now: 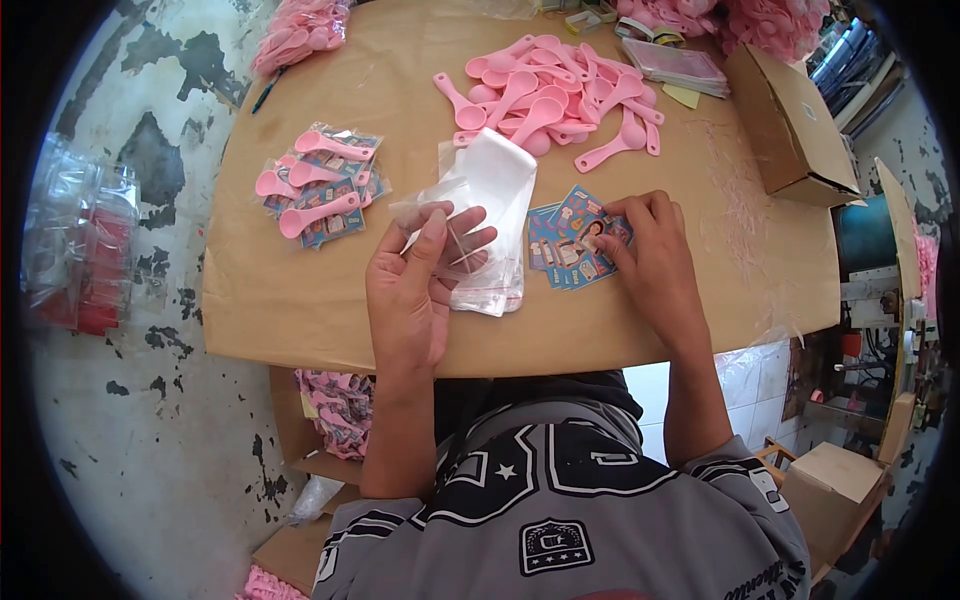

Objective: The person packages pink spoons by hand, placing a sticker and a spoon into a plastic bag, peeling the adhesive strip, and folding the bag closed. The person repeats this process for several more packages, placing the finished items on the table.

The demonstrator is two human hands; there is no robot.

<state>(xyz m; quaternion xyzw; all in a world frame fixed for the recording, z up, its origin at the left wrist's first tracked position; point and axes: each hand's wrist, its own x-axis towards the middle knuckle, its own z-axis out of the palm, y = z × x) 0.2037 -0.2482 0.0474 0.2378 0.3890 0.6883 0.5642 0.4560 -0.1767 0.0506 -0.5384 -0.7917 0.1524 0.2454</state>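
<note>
My left hand (418, 285) holds a clear plastic bag (452, 225) between thumb and fingers, above a stack of clear bags (500, 180). To its right, my right hand (650, 260) pinches the edge of a blue printed card (585, 225) that lies fanned over several like it. Beyond both hands is a heap of pink plastic scoops (550, 95). On the left side of the table, several packed bags (325, 185) each show a pink scoop with a blue card.
The brown-covered table (280, 310) carries a cardboard box (790, 130) at the right and a large bag of pink scoops (300, 35) at the back left. A pen (267, 90) lies near the left edge. Another open box (835, 480) stands low at the right.
</note>
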